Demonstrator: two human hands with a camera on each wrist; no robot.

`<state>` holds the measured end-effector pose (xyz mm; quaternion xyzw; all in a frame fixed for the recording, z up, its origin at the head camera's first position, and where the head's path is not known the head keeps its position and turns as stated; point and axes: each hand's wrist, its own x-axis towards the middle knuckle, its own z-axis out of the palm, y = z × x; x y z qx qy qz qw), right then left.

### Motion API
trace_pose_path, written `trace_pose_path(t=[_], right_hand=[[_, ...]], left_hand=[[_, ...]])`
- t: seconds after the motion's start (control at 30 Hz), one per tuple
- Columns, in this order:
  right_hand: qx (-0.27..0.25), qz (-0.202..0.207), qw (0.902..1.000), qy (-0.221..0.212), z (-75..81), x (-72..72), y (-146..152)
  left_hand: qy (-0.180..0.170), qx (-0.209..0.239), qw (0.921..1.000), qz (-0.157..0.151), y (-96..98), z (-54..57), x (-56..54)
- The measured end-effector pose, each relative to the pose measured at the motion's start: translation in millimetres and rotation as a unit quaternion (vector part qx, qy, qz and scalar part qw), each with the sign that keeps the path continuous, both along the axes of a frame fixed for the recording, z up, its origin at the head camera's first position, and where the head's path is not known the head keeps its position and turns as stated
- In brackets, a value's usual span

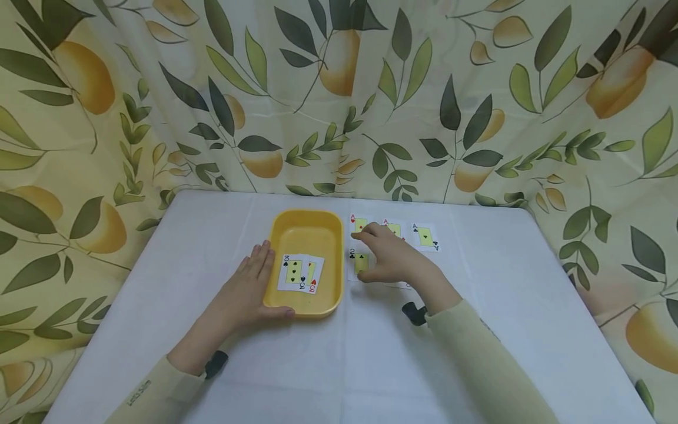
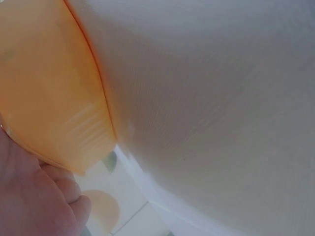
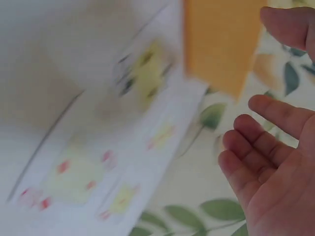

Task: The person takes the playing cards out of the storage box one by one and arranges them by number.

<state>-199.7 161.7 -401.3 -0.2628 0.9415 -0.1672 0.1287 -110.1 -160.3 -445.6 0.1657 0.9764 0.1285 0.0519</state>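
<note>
A yellow plastic tray (image 1: 305, 221) stands on the table with two overlapping playing cards (image 1: 293, 271) in it, one black-suited and one red-suited. My left hand (image 1: 246, 291) rests against the tray's left side, fingers along the rim and thumb at the near corner. Right of the tray, my right hand (image 1: 394, 256) hovers above rows of cards, thumb and fingers apart and nothing between them. A red ace (image 1: 358, 222), a second red ace (image 1: 394, 228), a black ace (image 1: 426, 237) and a black two (image 1: 361, 264) show around it. The hand partly hides the front row.
White cloth covers the table (image 1: 318, 371). Behind and beside it hangs a curtain (image 1: 339, 118) printed with fruit and leaves. A small black device sits at each wrist, the right one (image 1: 414, 314) near the sleeve's edge.
</note>
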Motion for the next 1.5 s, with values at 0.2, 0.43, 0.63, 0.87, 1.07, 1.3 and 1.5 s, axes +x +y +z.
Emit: trace_pose_path(t=[0.2,0.43,0.63,0.87,1.07,1.3,1.5], right_hand=[[-0.014,0.024,0.9996,0.006,10.9,7.2,-30.2],[-0.016,0.063,0.9977,0.017,6.8,9.4,-56.9],[-0.001,0.098,0.9951,0.018,-4.8,10.7,-81.9],[0.041,0.125,0.9911,0.017,-20.1,12.6,-107.1],[0.075,0.119,0.9896,0.028,-27.5,12.5,-118.8],[0.093,0.112,0.9889,0.032,-30.5,11.3,-127.8],[0.113,0.113,0.9869,0.023,-36.4,8.5,-132.0]], left_hand=[[-0.003,0.001,1.0000,-0.006,1.6,-3.1,-1.7],[0.003,-0.003,1.0000,-0.007,3.3,-3.1,-2.4],[0.009,-0.007,0.9999,-0.010,2.1,-2.4,-1.4],[0.010,-0.005,0.9999,-0.013,-0.4,-2.1,-0.5],[0.016,-0.004,0.9997,-0.016,-2.0,-1.0,-0.1],[0.017,-0.003,0.9997,-0.019,-1.7,-0.5,0.2],[0.017,0.002,0.9997,-0.017,-1.5,-0.4,0.3]])
